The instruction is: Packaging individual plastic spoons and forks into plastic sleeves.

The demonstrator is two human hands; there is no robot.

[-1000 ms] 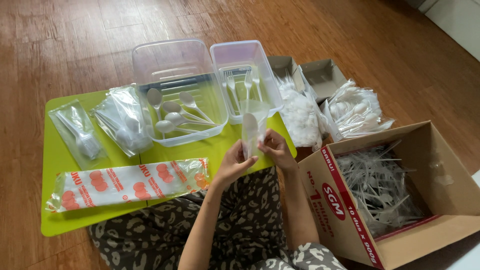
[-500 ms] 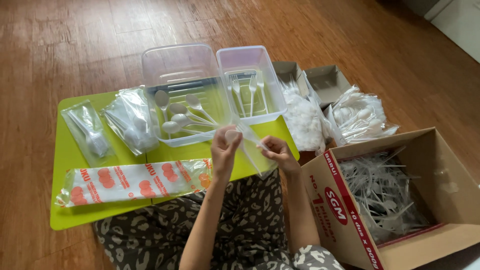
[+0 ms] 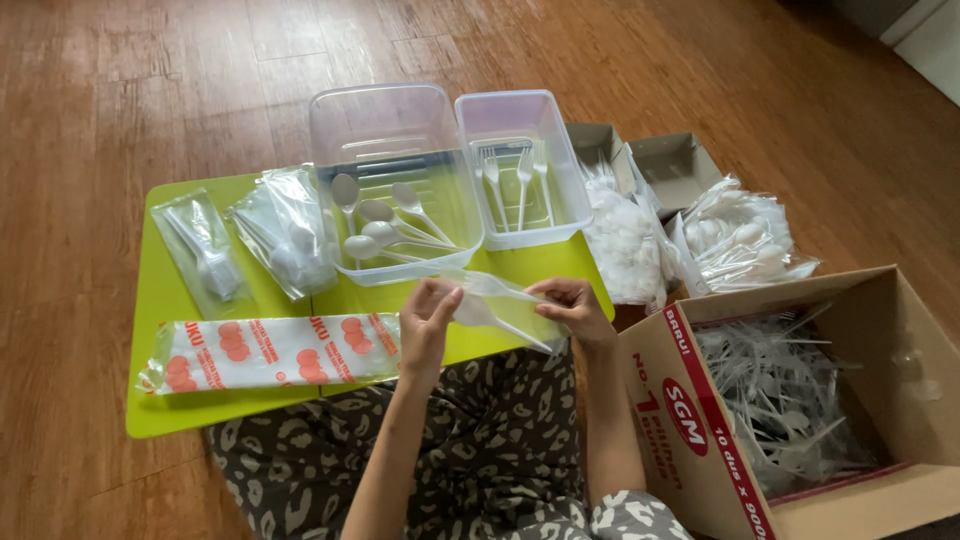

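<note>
I pinch a clear sleeve (image 3: pixel 505 300) holding white cutlery between my left hand (image 3: pixel 428 322) and right hand (image 3: pixel 577 305), over the green table (image 3: pixel 160 300). Some packed sleeves (image 3: pixel 245 245) lie ready; the box (image 3: pixel 800 400) looks full.

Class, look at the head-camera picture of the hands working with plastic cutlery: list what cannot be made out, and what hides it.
- Contents of the thin clear sleeve between the left hand and right hand: transparent, glare.
- Cardboard box: near corner cut off by the bottom edge.
- Small boxes: insides hidden behind white bags.
- Lime table: near edge hidden by lap.
</note>
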